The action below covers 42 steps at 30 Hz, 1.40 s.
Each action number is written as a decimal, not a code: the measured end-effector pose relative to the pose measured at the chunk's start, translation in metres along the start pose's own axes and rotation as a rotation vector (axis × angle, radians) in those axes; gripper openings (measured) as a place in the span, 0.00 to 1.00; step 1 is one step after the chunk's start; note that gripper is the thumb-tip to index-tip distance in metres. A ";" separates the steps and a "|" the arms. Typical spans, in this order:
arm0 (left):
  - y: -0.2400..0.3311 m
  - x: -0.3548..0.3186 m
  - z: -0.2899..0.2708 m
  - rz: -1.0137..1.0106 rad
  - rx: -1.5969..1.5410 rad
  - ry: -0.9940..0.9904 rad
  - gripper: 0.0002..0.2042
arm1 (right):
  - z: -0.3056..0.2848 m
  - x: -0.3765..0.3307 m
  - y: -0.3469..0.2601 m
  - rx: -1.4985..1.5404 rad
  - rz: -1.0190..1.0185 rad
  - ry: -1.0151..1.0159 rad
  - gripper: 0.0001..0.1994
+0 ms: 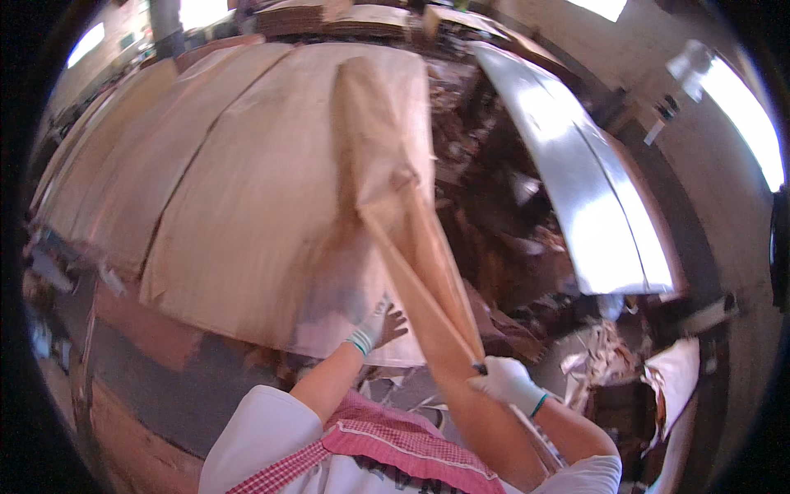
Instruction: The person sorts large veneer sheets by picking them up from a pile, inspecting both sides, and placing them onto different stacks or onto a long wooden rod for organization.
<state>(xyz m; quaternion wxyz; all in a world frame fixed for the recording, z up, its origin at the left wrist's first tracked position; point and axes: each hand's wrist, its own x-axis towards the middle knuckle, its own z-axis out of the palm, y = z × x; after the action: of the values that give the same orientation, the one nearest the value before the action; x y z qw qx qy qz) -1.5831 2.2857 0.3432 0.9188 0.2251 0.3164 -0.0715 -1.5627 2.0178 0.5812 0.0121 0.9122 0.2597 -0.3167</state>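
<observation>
A long, thin, light-brown sheet (pixel 387 177), apparently wood veneer, lies folded lengthwise over a broad pale sheet (pixel 247 198) and runs down toward my body. My right hand (pixel 508 384), in a white glove with a green cuff edge, is closed on the right edge of this strip near my waist. My left hand (pixel 383 326), gloved the same way with dark-coated fingers, has its fingers spread at the near edge of the broad sheet, just left of the strip. Whether its palm touches the surface is hard to see.
Further wide sheets (pixel 115 165) lie at the left. Shiny panels (pixel 584 173) stretch along the right, beyond a dark gap with brown scraps (pixel 502 222). Torn pieces (pixel 597 362) lie at lower right. Stacked sheets (pixel 362 20) stand at the back.
</observation>
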 end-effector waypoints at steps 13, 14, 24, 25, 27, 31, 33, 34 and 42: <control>-0.177 0.114 0.174 -0.066 -0.072 -0.302 0.32 | -0.012 -0.076 0.261 0.025 0.012 0.088 0.19; -0.182 0.131 0.202 -0.073 -0.129 -0.336 0.33 | -0.037 -0.076 0.280 0.020 0.058 0.063 0.19; -0.229 0.264 0.469 0.006 -0.004 -0.801 0.31 | -0.225 -0.059 0.504 -0.261 0.045 0.354 0.23; -0.238 0.267 0.503 -0.066 -0.175 -0.842 0.35 | -0.241 -0.057 0.530 -0.301 0.075 0.359 0.24; -0.236 0.302 0.540 0.052 -0.103 -0.819 0.40 | -0.276 -0.036 0.566 -0.361 0.002 0.464 0.25; -0.240 0.325 0.657 -0.113 0.218 -0.478 0.36 | -0.338 -0.025 0.690 -0.663 0.155 0.527 0.20; -0.249 0.378 0.650 0.082 0.567 -0.409 0.26 | -0.366 0.027 0.739 -0.747 0.093 0.554 0.19; -0.256 0.394 0.642 0.126 0.740 -0.378 0.23 | -0.372 0.046 0.771 -0.783 0.051 0.572 0.19; -0.339 0.301 0.363 0.128 -0.260 -0.226 0.09 | -0.336 0.161 0.980 -0.231 -0.155 0.461 0.19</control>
<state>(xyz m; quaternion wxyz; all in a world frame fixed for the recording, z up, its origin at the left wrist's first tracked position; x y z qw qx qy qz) -1.2390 1.8213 0.2877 0.9725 0.1144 0.2026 0.0037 -0.7916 1.3086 0.6159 0.0322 0.9303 0.3589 -0.0688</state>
